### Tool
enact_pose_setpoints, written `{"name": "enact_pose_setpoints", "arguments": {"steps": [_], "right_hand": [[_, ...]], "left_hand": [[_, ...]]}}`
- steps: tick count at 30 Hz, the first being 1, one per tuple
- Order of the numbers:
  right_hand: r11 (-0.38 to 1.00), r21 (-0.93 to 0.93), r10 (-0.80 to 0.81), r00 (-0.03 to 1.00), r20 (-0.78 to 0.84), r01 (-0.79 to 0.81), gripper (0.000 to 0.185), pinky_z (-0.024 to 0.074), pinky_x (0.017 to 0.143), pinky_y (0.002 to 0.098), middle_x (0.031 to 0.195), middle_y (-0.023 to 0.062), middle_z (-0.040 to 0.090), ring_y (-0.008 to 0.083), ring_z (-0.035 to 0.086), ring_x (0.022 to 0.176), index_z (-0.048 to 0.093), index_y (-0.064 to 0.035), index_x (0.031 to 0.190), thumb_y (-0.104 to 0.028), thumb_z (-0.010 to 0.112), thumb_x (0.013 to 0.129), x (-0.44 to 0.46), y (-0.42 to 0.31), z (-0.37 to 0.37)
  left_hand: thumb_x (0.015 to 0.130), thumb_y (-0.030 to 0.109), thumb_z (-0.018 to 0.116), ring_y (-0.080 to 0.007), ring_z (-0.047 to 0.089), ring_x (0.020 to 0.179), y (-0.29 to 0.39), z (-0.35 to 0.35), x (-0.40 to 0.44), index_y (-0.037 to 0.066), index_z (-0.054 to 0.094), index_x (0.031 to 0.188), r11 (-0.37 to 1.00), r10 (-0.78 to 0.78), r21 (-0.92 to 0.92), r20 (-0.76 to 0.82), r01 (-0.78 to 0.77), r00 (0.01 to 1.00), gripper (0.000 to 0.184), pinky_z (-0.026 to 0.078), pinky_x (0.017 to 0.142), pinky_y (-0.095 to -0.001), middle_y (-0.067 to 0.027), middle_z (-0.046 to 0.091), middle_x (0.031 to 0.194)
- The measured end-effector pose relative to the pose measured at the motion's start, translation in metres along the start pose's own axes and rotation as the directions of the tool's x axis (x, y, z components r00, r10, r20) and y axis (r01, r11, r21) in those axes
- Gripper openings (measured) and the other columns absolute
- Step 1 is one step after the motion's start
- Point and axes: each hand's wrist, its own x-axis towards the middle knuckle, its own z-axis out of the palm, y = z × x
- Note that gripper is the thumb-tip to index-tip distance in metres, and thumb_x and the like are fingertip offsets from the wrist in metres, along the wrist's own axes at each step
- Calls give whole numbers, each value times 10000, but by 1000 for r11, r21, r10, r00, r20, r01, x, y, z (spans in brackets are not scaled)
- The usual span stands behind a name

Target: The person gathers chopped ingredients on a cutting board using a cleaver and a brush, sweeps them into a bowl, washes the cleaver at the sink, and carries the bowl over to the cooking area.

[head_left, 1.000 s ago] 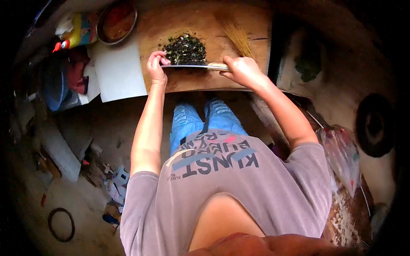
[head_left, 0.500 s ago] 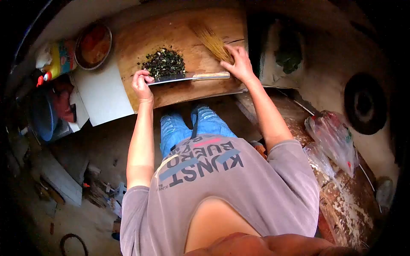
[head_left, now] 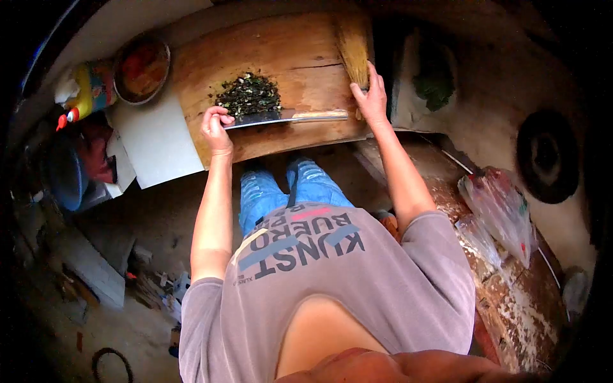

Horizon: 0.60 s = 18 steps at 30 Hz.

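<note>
Two hands occupied: my left hand (head_left: 216,129) pinches the blade end of a long steel knife with a pale wooden handle (head_left: 299,117), near the brown wooden board (head_left: 306,83)'s front edge; my right hand (head_left: 375,105) grips a yellow straw brush (head_left: 353,48) along its right edge. One dark-green chopped heap (head_left: 250,94) sits directly behind the blade.

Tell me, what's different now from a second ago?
The right hand let go of the knife and took hold of the straw brush, which has swung from a slant toward the board's right edge. The left hand still holds the knife's other end; the chopped greens stayed piled.
</note>
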Motion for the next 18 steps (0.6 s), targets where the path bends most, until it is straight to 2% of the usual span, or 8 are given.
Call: {"name": "enact_pose_setpoints", "arguments": {"steps": [4,8,9,10,12,14,15,18], "right_hand": [[993,-101,-43,994,98,53,722,443,900,417,1158,181,486,360,499,1071,332,-158,1392,-264,686,773,8,-8,13],[938,-286,-198,980,16,194,623,418,903,422,1198,164,470,363,460,1092,406,-115,1350,-203,665,791,0,-22,5],[945,-214,-260,965,-24,249,481,411,912,420,1161,156,520,350,485,1077,513,-94,1261,-214,640,813,-4,-33,-1],[944,-208,-268,963,-25,257,481,411,912,420,1161,156,520,350,485,1077,513,-94,1261,-214,640,813,-8,-38,0],[902,141,-430,873,229,407,353,431,888,408,1088,152,593,326,547,1025,598,-82,1151,-269,596,851,-20,-53,-4],[962,227,-252,810,530,151,334,461,840,398,983,166,645,324,603,945,657,-68,1035,-346,539,890,-35,-87,-12],[986,81,-165,775,610,146,374,484,771,410,900,184,652,350,619,883,672,-56,982,-383,505,910,-34,-88,-9],[997,44,-77,778,623,64,405,484,725,441,818,202,642,376,618,823,683,-47,893,-407,497,911,-26,-99,-10]], "left_hand": [[835,54,369,-125,543,582,-4,-3,1,15,591,812,1000,9,28,6,-9,1000,227,468,584,-256,-21,515,587],[846,65,377,-135,531,584,-3,-2,-2,14,577,807,1000,11,25,7,-11,1000,210,470,601,-272,-29,511,590],[850,67,377,-130,531,586,-3,-2,-2,16,579,810,999,21,42,9,-22,1000,213,475,599,-269,-26,515,597],[852,68,382,-122,530,587,-2,-3,-2,17,582,816,997,29,75,13,-30,999,210,478,596,-263,-21,519,604],[851,63,388,-115,529,586,-3,-3,-3,18,586,816,1000,0,25,18,-1,1000,206,480,589,-263,-16,522,609],[852,61,393,-112,529,593,0,-4,-2,21,591,813,999,-14,45,22,13,1000,206,480,605,-263,-12,524,612],[852,58,393,-112,528,596,2,-3,-2,21,595,814,999,-34,19,36,33,999,209,479,616,-261,-12,523,612],[853,51,403,-112,523,603,16,2,4,11,608,824,999,-40,-10,46,40,998,211,472,639,-257,-14,518,607]]}}
